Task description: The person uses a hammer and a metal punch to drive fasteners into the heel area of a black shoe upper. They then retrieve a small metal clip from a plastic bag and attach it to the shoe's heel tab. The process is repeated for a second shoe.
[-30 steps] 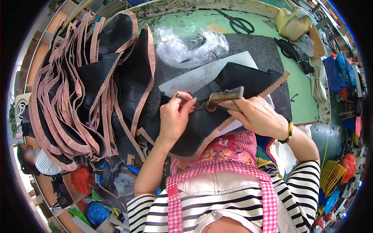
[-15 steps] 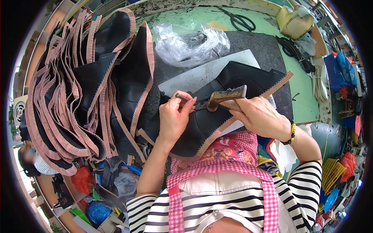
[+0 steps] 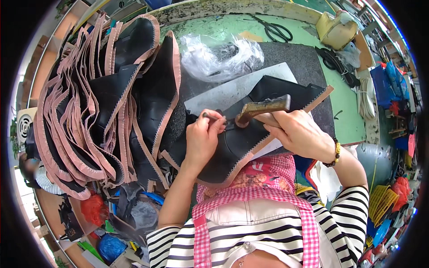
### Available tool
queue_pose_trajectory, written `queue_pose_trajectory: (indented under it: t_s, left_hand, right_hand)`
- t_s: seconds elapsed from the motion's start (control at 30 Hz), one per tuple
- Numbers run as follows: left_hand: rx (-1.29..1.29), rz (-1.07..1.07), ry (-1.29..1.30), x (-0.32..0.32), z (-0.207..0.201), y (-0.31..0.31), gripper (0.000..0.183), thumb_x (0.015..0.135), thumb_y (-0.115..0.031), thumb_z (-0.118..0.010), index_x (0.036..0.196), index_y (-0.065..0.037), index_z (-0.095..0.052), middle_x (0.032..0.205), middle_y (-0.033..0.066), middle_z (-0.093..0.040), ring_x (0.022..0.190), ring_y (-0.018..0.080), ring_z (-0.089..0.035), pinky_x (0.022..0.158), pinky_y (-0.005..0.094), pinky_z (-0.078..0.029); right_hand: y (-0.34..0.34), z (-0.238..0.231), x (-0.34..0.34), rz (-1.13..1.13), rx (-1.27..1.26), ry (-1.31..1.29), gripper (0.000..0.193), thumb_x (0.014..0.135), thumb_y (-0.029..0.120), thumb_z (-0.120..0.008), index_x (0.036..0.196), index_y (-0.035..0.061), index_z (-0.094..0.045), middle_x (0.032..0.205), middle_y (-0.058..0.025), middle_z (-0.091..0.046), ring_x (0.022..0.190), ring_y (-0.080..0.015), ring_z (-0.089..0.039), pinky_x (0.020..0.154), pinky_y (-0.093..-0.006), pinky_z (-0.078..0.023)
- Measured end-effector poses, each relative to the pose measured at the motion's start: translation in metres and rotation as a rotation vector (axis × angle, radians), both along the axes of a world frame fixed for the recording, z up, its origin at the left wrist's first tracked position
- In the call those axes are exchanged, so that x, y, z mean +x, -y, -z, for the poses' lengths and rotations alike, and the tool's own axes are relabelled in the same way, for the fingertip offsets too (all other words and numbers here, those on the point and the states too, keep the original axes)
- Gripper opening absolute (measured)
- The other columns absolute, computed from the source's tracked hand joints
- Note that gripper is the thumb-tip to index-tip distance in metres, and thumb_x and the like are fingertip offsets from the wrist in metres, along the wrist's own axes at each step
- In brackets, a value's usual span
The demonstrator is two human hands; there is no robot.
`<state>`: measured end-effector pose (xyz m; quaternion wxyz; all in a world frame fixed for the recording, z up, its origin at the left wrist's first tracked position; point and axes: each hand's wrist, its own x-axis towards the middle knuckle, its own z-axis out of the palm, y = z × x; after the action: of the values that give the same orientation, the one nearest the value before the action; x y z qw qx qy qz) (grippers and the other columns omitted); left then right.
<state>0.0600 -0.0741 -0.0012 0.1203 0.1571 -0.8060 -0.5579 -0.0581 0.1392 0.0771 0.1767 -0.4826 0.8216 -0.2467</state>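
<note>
My left hand (image 3: 202, 139) pinches a slim dark metal rod (image 3: 208, 116), like a punch, over a black leather piece (image 3: 239, 145). The rod's lower part is hidden by the fingers. In my right hand (image 3: 300, 136) is a hammer (image 3: 263, 108) with a worn, rust-brown head; its round face is close to the rod, just right of my left fingers. Whether hammer and rod touch, I cannot tell. The leather piece has a pinkish-brown, zigzag-cut edge and lies across a pale metal plate (image 3: 219, 96) on a dark grey mat (image 3: 308, 58).
At the left, a tall stack of similar black pieces with pink edges (image 3: 85, 120) covers the table. Crumpled clear plastic (image 3: 219, 60) lies beyond the plate. Black scissors (image 3: 277, 31), a yellowish block (image 3: 336, 31) and a dark cord bundle (image 3: 337, 67) are along the far and right side.
The hammer head has tipped a little, its far end higher and further right. The whole scene sits slightly lower in the view. Both hands keep their grips.
</note>
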Motion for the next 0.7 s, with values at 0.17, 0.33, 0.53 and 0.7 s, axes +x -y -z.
queue_pose_trajectory:
  t_s: [0.17,0.33,0.53,0.7]
  left_hand:
    - [0.042,0.042,0.014,-0.001,-0.001,0.006,0.007,0.092,-0.005,-0.063,0.089,0.001,-0.062,0.079,0.0073,-0.071,0.073,0.011,-0.068,0.068,0.0247,-0.056]
    - [-0.191,0.06,-0.07,0.001,0.004,0.003,0.007,0.087,-0.005,-0.067,0.086,-0.002,-0.062,0.073,0.009,-0.067,0.066,0.0198,-0.068,0.06,0.0291,-0.053]
    - [-0.422,0.083,-0.119,0.005,-0.002,-0.007,0.008,0.088,-0.005,-0.062,0.09,-0.003,-0.055,0.083,0.0122,-0.068,0.072,0.0313,-0.068,0.062,0.0352,-0.054]
    - [-0.478,0.185,-0.193,0.0,-0.032,0.015,0.01,0.085,-0.008,-0.067,0.083,-0.003,-0.058,0.094,0.0125,-0.069,0.081,0.0319,-0.067,0.073,0.0398,-0.051]
  right_hand:
    - [-0.001,0.017,0.0,-0.003,0.067,0.017,0.028,0.09,0.021,-0.062,0.086,-0.0025,-0.047,0.061,-0.0238,-0.055,0.06,-0.0449,-0.057,0.054,-0.0501,-0.044]
    - [0.005,-0.042,-0.002,0.113,-0.256,-0.01,0.021,0.089,0.018,-0.064,0.093,-0.0004,-0.054,0.069,-0.0208,-0.061,0.064,-0.0402,-0.062,0.054,-0.0445,-0.047]
    - [0.01,-0.029,0.001,0.031,-0.053,0.055,0.018,0.089,0.015,-0.062,0.094,-0.0018,-0.058,0.066,-0.0239,-0.055,0.062,-0.0425,-0.057,0.056,-0.046,-0.047]
    - [-0.024,-0.03,-0.056,0.264,-0.054,-0.318,0.026,0.091,0.025,-0.061,0.09,0.0014,-0.052,0.066,-0.0209,-0.058,0.065,-0.0413,-0.059,0.057,-0.0459,-0.044]
